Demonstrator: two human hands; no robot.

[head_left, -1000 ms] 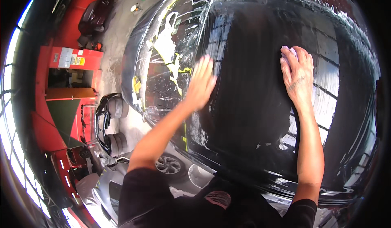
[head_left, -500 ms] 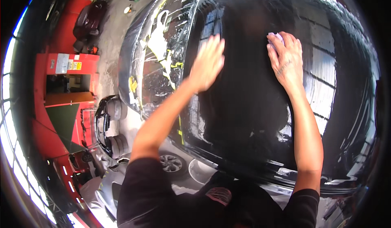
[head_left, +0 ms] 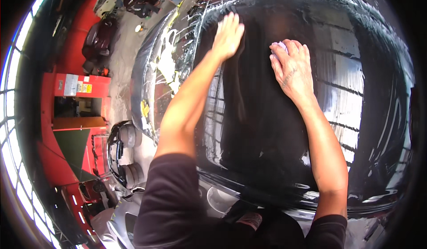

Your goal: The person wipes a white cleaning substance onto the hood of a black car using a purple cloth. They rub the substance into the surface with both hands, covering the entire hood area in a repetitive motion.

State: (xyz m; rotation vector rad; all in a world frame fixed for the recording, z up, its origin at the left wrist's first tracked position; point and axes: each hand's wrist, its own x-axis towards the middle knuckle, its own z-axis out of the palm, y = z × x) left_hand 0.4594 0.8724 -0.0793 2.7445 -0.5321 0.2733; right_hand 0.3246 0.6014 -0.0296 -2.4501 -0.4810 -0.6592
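Observation:
A wet, glossy black car roof [head_left: 260,120] spreads out under both of my arms. My left hand [head_left: 228,36] lies flat on its far left part, fingers stretched out and nothing held. Farther right, my right hand [head_left: 294,68] is curled over a small light purple pad [head_left: 280,46], pressing it to the black surface. Only the pad's far edge shows past the fingers, so its full shape is hidden. Pale streaks of water and the reflection of windows cross the panel around the right hand.
White foam and yellow tape lie on the car's wet glass [head_left: 167,66] at left. A white bucket [head_left: 218,200] stands below the near edge. Beyond the car are a red cabinet [head_left: 73,149], a black bumper [head_left: 114,144] and a silver car [head_left: 123,220].
My left hand has slid farther away over the roof. The right hand, with the purple pad, has shifted a little left in the picture. The view has also moved slightly.

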